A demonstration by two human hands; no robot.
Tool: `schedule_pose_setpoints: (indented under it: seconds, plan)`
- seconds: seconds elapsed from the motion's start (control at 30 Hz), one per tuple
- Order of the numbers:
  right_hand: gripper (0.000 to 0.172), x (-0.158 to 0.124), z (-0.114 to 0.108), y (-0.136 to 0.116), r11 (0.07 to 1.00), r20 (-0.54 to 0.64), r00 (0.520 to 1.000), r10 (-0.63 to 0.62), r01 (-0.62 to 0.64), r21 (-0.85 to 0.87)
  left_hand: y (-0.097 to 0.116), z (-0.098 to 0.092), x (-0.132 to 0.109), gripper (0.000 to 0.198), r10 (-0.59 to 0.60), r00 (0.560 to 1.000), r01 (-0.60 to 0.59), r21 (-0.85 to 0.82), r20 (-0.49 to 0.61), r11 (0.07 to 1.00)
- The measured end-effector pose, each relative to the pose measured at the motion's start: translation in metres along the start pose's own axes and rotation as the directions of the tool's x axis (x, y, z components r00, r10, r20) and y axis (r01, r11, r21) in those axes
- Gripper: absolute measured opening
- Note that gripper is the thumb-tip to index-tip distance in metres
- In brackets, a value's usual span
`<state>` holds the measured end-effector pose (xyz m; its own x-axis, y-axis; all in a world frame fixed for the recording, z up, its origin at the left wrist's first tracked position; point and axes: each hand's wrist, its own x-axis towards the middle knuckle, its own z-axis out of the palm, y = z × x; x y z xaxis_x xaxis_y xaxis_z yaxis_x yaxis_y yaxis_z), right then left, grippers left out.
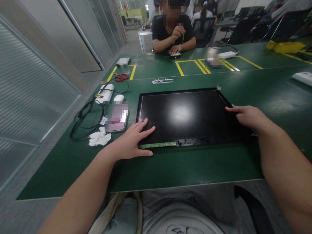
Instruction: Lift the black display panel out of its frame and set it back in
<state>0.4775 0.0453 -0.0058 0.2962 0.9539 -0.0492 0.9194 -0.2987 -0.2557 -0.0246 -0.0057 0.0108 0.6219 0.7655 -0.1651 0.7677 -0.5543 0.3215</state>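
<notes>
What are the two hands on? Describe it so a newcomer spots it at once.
On the green table, in front of the person, lies a flat black screen panel, the left hand on its near left corner and the right hand on its right edge. Unlike the small phone beside it, it is large, with a green circuit strip along its near edge.

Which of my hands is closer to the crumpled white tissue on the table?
Left. The left hand lies flat on the near left corner of the black panel, just right of the tissue; the right hand rests at its right edge, well away.
</notes>
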Motion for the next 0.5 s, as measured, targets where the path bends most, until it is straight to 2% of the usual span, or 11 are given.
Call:
schedule_pose_setpoints:
  seconds: [0.17, 0.3, 0.43, 0.5]
  plan:
    - [0.063, -0.005, -0.003, -0.003, 0.997, 0.014, 0.999, 0.047, -0.047, 0.057, -0.005, 0.002, -0.001, 0.101, 0.005, 1.000, -0.006, -0.049, -0.030, 0.999]
    - [0.063, -0.002, -0.004, 0.002, 0.985, 0.032, 0.996, 0.082, -0.086, 0.148, -0.001, -0.002, -0.002, 0.101, -0.033, 0.996, 0.026, -0.086, -0.089, 0.996]
    - [0.069, 0.003, -0.004, 0.012, 0.958, -0.013, 0.997, 0.077, -0.070, 0.278, 0.002, -0.001, 0.001, 0.081, -0.194, 0.956, 0.182, -0.074, -0.220, 0.981]
    - [0.067, 0.007, -0.002, 0.019, 0.959, -0.027, 0.997, 0.076, -0.065, 0.276, -0.002, 0.003, 0.004, 0.076, -0.262, 0.933, 0.254, -0.064, -0.248, 0.965]
